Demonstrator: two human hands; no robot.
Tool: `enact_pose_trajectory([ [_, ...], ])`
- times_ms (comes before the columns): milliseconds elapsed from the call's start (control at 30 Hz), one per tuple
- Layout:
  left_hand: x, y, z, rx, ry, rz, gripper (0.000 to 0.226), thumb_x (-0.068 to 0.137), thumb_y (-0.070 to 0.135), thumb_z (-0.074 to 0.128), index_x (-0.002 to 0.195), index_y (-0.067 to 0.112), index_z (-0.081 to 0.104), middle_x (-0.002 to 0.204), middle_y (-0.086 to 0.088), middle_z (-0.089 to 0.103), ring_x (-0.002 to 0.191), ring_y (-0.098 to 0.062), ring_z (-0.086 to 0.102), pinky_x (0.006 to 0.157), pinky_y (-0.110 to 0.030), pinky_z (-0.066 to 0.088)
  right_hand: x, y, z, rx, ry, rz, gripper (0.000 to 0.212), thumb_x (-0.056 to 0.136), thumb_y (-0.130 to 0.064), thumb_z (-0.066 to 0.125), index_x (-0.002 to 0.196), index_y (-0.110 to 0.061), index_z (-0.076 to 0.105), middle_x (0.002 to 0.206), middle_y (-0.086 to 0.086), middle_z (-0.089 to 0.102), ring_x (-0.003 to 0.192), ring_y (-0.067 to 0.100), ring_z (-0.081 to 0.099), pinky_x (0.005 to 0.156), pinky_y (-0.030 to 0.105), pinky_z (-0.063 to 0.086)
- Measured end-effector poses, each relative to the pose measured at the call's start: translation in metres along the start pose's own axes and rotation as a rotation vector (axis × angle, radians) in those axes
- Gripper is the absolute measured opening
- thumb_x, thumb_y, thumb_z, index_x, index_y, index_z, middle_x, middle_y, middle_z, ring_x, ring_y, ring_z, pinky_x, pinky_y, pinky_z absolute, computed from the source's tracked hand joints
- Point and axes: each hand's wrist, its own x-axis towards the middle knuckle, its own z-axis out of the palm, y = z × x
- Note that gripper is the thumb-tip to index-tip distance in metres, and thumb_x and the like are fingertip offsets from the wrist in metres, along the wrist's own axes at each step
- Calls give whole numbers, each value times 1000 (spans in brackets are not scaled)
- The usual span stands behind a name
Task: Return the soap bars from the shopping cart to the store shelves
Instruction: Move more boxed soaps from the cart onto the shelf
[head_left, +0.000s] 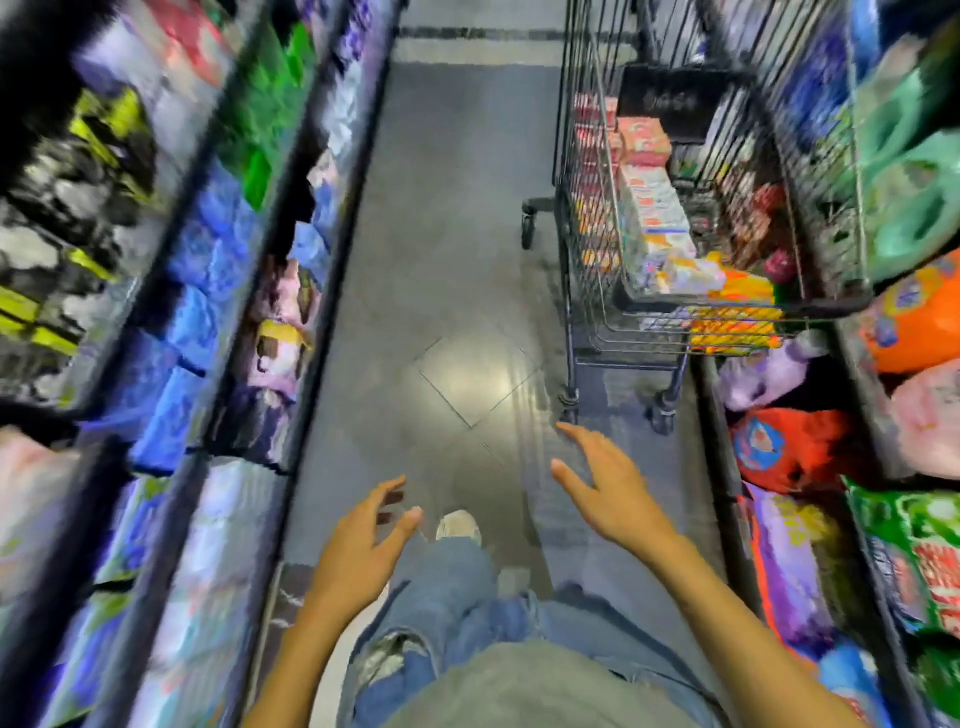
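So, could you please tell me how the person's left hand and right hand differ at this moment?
The right hand is stretched further forward, closer to the shopping cart, while the left hand is further back and lower in the view. The right hand's fingers are straighter and spread, and the left hand's are loosely curved. Both hands are empty and touch nothing.
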Motion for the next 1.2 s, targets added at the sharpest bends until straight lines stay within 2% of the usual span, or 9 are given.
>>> enact_pose_trajectory([
  [133,58,7,-43,8,1,28,40,89,34,57,128,23,51,123,3,60,108,-10,55,96,-25,41,48,-32,8,35,21,34,48,95,-38,49,140,-23,40,142,-1,45,130,17,43,106,34,36],
  [333,157,42,-85,38,-67,107,40,90,39,56,128,26,51,122,3,61,109,-15,57,97,-32,45,97,-49,9,55,55,131,53,93,-40,49,141,-20,40,140,-2,47,128,17,45,102,28,35],
  [433,212,63,-99,11,-114,128,38,90,35,57,127,26,51,119,4,60,104,-11,57,83,-9,41,136,-52,8,55,75,199,53,92,-42,50,139,-17,43,138,0,50,125,19,48,101,33,38],
  [467,231,70,-105,0,-120,135,39,91,34,57,128,25,51,119,5,59,104,-10,57,79,-5,39,153,-53,9,54,73,207,53,92,-41,51,139,-17,42,138,1,50,126,20,48,102,34,38],
  [667,338,93,-157,-22,-66,82,39,90,32,57,128,22,51,118,2,60,107,-16,58,94,-29,45,289,-75,-11,34,46,212,48,94,-32,54,137,-12,44,135,7,51,123,26,49,100,37,40],
  [833,408,107,-200,-60,31,55,31,90,25,60,120,26,53,112,7,59,104,-11,58,79,-5,38,402,-112,-45,38,62,146,46,93,-30,55,135,-14,46,132,10,52,119,28,52,96,36,40],
  [1000,466,124,-218,-106,55,27,28,90,17,60,116,24,53,111,3,60,100,-7,58,76,2,37,479,-135,-77,55,89,108,47,94,-34,52,136,-16,44,136,8,50,124,27,48,101,38,39],
  [1100,512,142,-218,-61,-23,38,32,90,21,59,122,18,54,115,3,61,98,-4,57,82,-7,38,511,-136,-92,78,120,154,47,95,-35,51,137,-17,43,136,8,49,124,25,47,101,37,39],
  [1200,568,180,-215,-46,-116,94,28,90,22,59,117,23,54,114,3,61,100,-7,58,89,-19,42,536,-130,-110,113,199,215,48,94,-36,51,136,-15,45,136,7,50,124,24,48,102,34,38],
])
